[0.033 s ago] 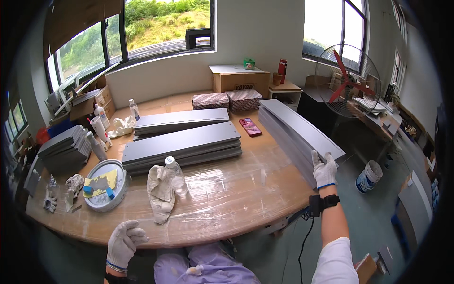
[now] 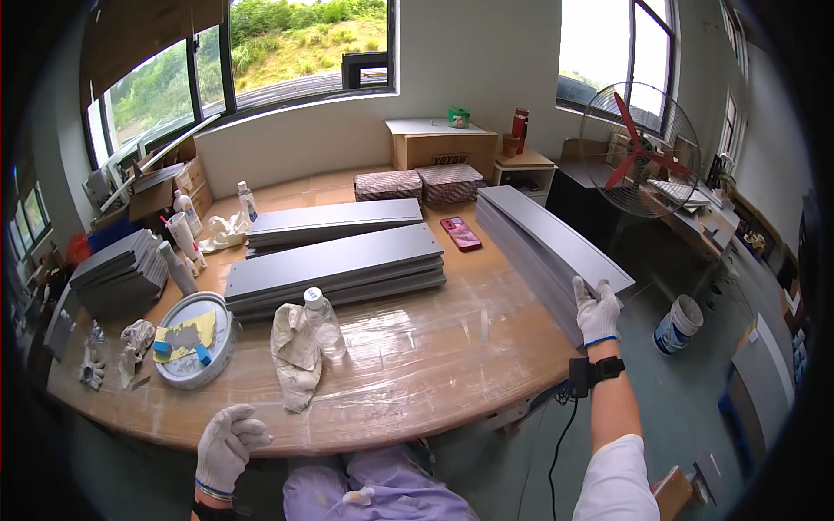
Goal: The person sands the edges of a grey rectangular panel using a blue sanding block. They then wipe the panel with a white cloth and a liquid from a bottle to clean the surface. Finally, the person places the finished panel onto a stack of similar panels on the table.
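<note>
My right hand (image 2: 598,311), in a white work glove with a black wrist strap, grips the near end of a long stack of grey panels (image 2: 539,239) that lies along the right edge of the wooden table (image 2: 417,382). My left hand (image 2: 228,447), also gloved, hangs by the table's front edge with its fingers loosely bent and nothing in them. A crumpled cloth (image 2: 295,352) and a clear plastic bottle (image 2: 323,323) are the nearest things to it on the table.
Two more grey panel stacks (image 2: 339,269) lie across the table's middle, with a pink phone (image 2: 460,233) beside them. A round tin with a yellow sponge (image 2: 195,347) sits left. A standing fan (image 2: 638,161) and a white bucket (image 2: 678,326) are to the right.
</note>
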A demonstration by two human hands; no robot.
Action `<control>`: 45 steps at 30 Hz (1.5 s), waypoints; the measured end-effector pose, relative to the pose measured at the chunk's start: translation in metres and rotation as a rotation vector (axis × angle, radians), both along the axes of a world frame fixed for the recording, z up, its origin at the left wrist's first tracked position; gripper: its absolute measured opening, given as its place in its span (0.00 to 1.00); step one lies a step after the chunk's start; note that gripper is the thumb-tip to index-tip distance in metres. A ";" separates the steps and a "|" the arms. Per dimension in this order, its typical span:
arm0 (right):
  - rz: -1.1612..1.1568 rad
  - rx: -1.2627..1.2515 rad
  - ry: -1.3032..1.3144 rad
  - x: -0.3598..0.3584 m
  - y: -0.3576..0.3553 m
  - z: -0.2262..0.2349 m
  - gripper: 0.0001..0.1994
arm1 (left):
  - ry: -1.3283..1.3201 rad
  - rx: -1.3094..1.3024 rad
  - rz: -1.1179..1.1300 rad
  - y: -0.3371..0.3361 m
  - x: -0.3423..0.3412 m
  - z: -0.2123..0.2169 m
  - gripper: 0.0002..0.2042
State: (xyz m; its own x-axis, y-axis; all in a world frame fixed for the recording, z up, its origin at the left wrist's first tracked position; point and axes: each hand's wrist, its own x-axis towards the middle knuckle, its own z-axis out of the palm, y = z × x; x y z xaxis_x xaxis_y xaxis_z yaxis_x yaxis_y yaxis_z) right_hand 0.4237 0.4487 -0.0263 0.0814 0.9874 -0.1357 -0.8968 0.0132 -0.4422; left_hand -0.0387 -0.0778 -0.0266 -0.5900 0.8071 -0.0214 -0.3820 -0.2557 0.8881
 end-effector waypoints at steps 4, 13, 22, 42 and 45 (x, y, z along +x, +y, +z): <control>-0.025 -0.035 0.040 0.005 0.005 -0.009 0.10 | -0.011 -0.019 0.034 0.000 -0.011 -0.001 0.24; 0.345 -0.305 -0.275 0.030 -0.014 -0.009 0.28 | 0.073 -0.056 0.020 0.028 -0.032 0.006 0.23; 0.057 0.078 -1.452 -0.064 -0.027 0.039 0.13 | 0.074 -0.099 0.248 0.076 -0.132 0.017 0.18; 0.388 0.395 -1.930 -0.333 0.073 -0.030 0.19 | 0.531 -0.783 0.364 0.197 -0.313 0.000 0.21; 0.576 0.165 -1.341 -0.336 0.069 -0.031 0.17 | 0.050 -0.264 0.298 0.172 -0.314 0.033 0.13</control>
State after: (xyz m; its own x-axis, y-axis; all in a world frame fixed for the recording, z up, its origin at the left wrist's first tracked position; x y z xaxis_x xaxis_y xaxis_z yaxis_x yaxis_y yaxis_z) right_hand 0.0881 0.5173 -0.0576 -0.3494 0.9228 -0.1624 0.2760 -0.0643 -0.9590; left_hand -0.3523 0.0944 0.0066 -0.8029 0.5712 -0.1707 -0.2804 -0.1093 0.9536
